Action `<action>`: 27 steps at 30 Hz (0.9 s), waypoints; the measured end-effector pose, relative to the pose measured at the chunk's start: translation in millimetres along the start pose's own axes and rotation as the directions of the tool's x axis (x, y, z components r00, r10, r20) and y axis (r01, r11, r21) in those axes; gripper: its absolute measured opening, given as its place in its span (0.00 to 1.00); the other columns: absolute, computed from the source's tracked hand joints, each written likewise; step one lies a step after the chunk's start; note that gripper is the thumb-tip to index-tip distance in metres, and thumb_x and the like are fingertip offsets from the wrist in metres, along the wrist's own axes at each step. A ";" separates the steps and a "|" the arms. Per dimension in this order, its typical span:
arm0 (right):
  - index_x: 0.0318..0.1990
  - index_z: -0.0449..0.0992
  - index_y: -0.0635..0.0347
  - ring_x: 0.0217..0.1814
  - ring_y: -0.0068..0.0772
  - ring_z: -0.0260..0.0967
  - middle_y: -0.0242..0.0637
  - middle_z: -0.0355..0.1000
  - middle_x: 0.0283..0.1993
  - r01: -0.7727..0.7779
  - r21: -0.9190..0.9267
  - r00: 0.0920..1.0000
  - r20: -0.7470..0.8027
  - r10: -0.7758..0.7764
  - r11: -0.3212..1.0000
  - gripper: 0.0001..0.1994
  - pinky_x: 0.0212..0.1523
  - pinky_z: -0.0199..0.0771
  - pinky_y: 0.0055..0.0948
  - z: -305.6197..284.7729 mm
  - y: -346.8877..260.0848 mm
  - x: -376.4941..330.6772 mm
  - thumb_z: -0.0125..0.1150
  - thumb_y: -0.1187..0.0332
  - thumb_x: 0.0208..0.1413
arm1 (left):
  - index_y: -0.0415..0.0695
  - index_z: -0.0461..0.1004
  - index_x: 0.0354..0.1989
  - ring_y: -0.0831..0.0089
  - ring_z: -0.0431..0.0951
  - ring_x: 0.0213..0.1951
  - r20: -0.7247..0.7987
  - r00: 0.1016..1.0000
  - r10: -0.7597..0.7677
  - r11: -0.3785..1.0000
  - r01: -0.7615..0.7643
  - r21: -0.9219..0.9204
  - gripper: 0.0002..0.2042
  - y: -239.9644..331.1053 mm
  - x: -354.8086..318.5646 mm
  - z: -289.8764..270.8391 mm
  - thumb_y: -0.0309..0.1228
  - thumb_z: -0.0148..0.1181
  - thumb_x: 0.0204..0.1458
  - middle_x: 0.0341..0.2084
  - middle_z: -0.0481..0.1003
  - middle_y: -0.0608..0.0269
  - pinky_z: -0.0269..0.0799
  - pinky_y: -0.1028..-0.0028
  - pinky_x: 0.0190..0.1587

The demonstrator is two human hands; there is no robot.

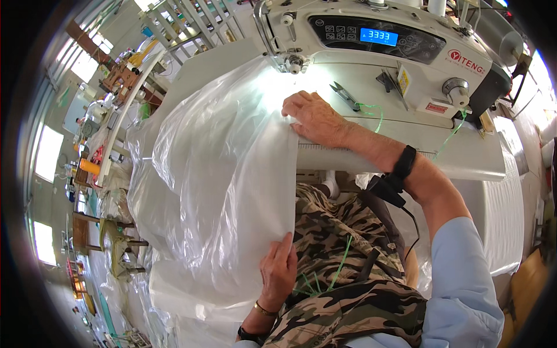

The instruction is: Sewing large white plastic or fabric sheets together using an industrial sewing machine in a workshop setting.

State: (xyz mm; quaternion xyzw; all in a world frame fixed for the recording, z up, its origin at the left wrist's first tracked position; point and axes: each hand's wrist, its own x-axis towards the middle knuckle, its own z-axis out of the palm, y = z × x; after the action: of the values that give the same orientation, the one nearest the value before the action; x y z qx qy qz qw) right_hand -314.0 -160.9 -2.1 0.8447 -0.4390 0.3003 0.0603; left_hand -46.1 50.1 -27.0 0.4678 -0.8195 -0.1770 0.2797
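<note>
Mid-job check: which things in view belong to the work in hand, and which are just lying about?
In the work:
Translucent plastic sheet
Right hand, at the sheet's edge
Left hand, lower on that edge
Sewing machine, at the sheet's far end

Apparently lying about, untouched:
Snips, right of the right hand
Small dark item beyond them, kind unclear

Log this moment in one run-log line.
left hand: on edge of plastic sheet | right hand: on sheet, near sewing machine | snips: on table
</note>
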 end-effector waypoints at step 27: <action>0.63 0.59 0.73 0.72 0.53 0.48 0.57 0.54 0.69 -0.145 0.009 0.944 0.300 0.136 0.989 0.44 0.69 0.47 0.46 6.9 3.7 -3.2 0.51 0.36 0.54 | 0.37 0.78 0.38 0.66 0.69 0.16 -0.009 0.992 0.129 0.992 -0.130 -0.006 0.10 -20.6 77.9 0.3 0.18 0.57 0.46 0.19 0.68 0.58 0.65 0.71 0.21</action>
State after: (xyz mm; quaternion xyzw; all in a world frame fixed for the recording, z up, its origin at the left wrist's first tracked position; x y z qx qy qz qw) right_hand -315.2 -163.4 -10.1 0.8477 -0.4974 0.1796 -0.0411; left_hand -64.1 -27.6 -15.8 0.4135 -0.8463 -0.1589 0.2958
